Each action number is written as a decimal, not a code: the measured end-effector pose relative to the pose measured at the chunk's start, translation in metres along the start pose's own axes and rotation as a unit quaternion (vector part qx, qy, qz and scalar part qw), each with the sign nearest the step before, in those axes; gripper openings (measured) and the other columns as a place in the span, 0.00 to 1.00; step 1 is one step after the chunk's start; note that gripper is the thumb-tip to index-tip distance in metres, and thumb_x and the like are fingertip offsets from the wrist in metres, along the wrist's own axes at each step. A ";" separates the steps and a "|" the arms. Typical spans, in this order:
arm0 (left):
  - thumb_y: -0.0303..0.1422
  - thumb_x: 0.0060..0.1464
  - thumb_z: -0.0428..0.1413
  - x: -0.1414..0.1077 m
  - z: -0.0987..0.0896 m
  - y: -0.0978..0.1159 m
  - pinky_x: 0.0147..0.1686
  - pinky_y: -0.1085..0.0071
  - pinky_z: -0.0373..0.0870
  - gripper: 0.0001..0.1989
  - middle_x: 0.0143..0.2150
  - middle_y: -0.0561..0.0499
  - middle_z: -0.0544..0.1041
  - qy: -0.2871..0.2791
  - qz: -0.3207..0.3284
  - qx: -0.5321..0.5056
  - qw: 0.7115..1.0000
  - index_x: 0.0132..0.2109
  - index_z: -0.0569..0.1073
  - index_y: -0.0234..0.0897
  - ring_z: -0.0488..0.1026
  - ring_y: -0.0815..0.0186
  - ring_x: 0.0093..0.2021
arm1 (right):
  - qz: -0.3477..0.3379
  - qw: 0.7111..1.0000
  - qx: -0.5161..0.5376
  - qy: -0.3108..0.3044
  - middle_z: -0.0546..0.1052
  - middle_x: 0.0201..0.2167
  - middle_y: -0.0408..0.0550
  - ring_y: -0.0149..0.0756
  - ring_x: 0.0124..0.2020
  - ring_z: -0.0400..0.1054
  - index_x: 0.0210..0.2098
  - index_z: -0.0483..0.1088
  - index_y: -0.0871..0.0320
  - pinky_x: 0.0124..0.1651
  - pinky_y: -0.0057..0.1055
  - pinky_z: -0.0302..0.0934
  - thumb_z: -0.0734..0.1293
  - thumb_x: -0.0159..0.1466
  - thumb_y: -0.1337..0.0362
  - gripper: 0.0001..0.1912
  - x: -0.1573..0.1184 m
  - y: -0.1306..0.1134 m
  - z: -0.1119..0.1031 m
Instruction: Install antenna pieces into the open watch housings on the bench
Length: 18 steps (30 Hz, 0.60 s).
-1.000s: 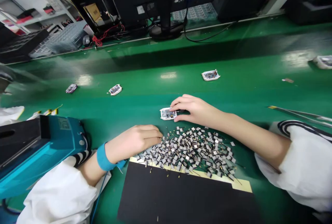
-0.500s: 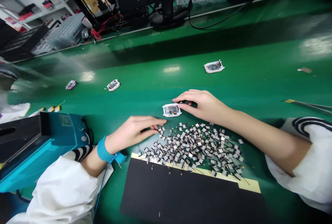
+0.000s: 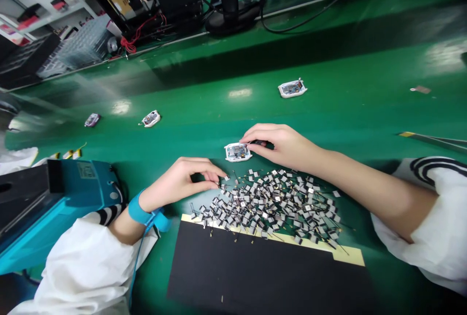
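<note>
My right hand is closed in a pinch at the right end of a white device shell with an exposed circuit board. Between its thumb and fingers is a small dark object, mostly hidden, whose kind I cannot make out. My left hand, a blue band on its wrist, pinches at the left edge of a heap of small grey-and-black parts with thin black leads. One such part shows at its fingertips. The shell lies on the green mat just behind the heap.
A black sheet with a yellow edge lies in front of the heap. More opened shells rest farther back. Tweezers lie at right, a blue machine stands at left. A monitor stand is behind.
My left hand's fingers have drawn closer together at the heap's edge, with a small part now showing at the tips. My right hand stays by the shell. The view has shifted slightly.
</note>
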<state>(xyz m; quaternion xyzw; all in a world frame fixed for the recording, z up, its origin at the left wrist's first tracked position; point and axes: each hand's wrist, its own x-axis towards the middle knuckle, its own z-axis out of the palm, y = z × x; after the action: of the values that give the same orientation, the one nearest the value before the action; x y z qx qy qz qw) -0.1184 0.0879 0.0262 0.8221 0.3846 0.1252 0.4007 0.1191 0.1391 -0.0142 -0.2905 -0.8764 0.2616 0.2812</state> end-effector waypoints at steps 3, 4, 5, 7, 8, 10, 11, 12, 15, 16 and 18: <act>0.30 0.47 0.56 0.001 -0.001 0.001 0.32 0.77 0.72 0.08 0.32 0.49 0.72 0.036 -0.052 -0.113 0.992 0.37 0.73 0.36 0.72 0.70 0.31 | -0.005 1.000 0.009 -0.006 0.72 0.38 0.47 0.31 0.40 0.65 0.39 0.69 0.59 0.43 0.29 0.60 0.60 0.60 0.66 0.10 0.000 0.001 -0.001; 0.30 0.47 0.57 0.002 -0.001 0.002 0.32 0.77 0.73 0.07 0.33 0.49 0.72 0.055 -0.070 -0.142 0.986 0.36 0.73 0.36 0.72 0.70 0.31 | -0.008 1.000 0.011 -0.010 0.71 0.38 0.47 0.31 0.40 0.65 0.40 0.69 0.59 0.44 0.29 0.60 0.60 0.60 0.65 0.10 -0.001 0.001 -0.001; 0.30 0.46 0.57 0.004 -0.001 0.004 0.33 0.77 0.73 0.06 0.32 0.49 0.72 0.076 -0.087 -0.164 0.980 0.34 0.74 0.35 0.72 0.70 0.31 | -0.011 1.000 0.011 -0.016 0.71 0.39 0.47 0.31 0.40 0.65 0.40 0.69 0.60 0.44 0.28 0.60 0.61 0.59 0.64 0.11 -0.001 0.002 -0.001; 0.29 0.46 0.57 0.008 0.002 0.007 0.33 0.77 0.73 0.04 0.32 0.49 0.73 0.118 -0.114 -0.186 0.969 0.32 0.74 0.34 0.73 0.70 0.31 | -0.016 0.999 0.001 -0.028 0.71 0.40 0.47 0.31 0.41 0.64 0.41 0.69 0.60 0.45 0.28 0.59 0.62 0.59 0.62 0.12 -0.001 0.002 -0.002; 0.29 0.45 0.57 0.011 0.003 0.009 0.34 0.77 0.73 0.04 0.32 0.49 0.73 0.141 -0.122 -0.188 0.964 0.31 0.74 0.34 0.73 0.70 0.31 | -0.017 0.999 -0.007 -0.034 0.71 0.40 0.47 0.31 0.42 0.64 0.41 0.69 0.60 0.45 0.28 0.59 0.63 0.58 0.61 0.13 -0.001 0.002 -0.002; 0.30 0.44 0.58 0.018 0.006 0.011 0.34 0.76 0.73 0.04 0.31 0.49 0.73 0.191 -0.123 -0.172 0.958 0.30 0.73 0.33 0.73 0.69 0.31 | -0.017 0.998 -0.026 -0.047 0.71 0.41 0.47 0.33 0.42 0.64 0.42 0.68 0.59 0.45 0.30 0.59 0.64 0.56 0.58 0.16 -0.002 0.001 -0.002; 0.30 0.44 0.58 0.022 0.008 0.011 0.33 0.76 0.74 0.05 0.31 0.50 0.73 0.218 -0.116 -0.148 0.957 0.30 0.73 0.32 0.73 0.69 0.31 | -0.015 0.998 -0.034 -0.052 0.70 0.41 0.47 0.34 0.43 0.64 0.42 0.68 0.59 0.45 0.31 0.59 0.65 0.55 0.58 0.17 -0.002 0.001 -0.003; 0.30 0.44 0.58 0.025 0.009 0.011 0.33 0.76 0.74 0.05 0.30 0.50 0.72 0.244 -0.104 -0.114 0.957 0.29 0.73 0.32 0.72 0.69 0.30 | -0.014 0.998 -0.039 -0.056 0.70 0.42 0.47 0.35 0.43 0.63 0.42 0.68 0.59 0.45 0.31 0.59 0.65 0.55 0.58 0.17 -0.002 0.000 -0.003; 0.29 0.45 0.56 0.034 0.011 0.012 0.31 0.77 0.72 0.04 0.30 0.51 0.71 0.297 -0.050 0.018 0.953 0.31 0.74 0.33 0.70 0.71 0.30 | -0.008 0.998 -0.038 -0.057 0.70 0.41 0.48 0.35 0.43 0.64 0.43 0.67 0.58 0.44 0.32 0.59 0.64 0.56 0.60 0.16 -0.002 0.000 -0.002; 0.29 0.46 0.56 0.036 0.011 0.013 0.31 0.78 0.71 0.04 0.31 0.52 0.71 0.299 -0.033 0.055 0.952 0.31 0.74 0.35 0.70 0.72 0.30 | -0.006 0.998 -0.032 -0.055 0.70 0.41 0.47 0.34 0.43 0.64 0.43 0.67 0.58 0.44 0.32 0.59 0.64 0.57 0.61 0.15 -0.002 0.000 -0.002; 0.28 0.47 0.54 0.039 0.011 0.014 0.30 0.78 0.69 0.04 0.30 0.53 0.71 0.277 -0.008 0.111 0.954 0.31 0.74 0.36 0.69 0.72 0.30 | -0.004 0.998 -0.020 -0.052 0.70 0.41 0.47 0.34 0.42 0.64 0.44 0.67 0.58 0.44 0.31 0.59 0.64 0.57 0.60 0.16 -0.002 0.000 -0.002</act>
<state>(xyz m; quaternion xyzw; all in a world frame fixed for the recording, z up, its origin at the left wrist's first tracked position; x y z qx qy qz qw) -0.0792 0.1053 0.0257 0.7914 0.4984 0.3016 0.1854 0.1216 0.1387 -0.0138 -0.2789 -0.8958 0.2581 0.2307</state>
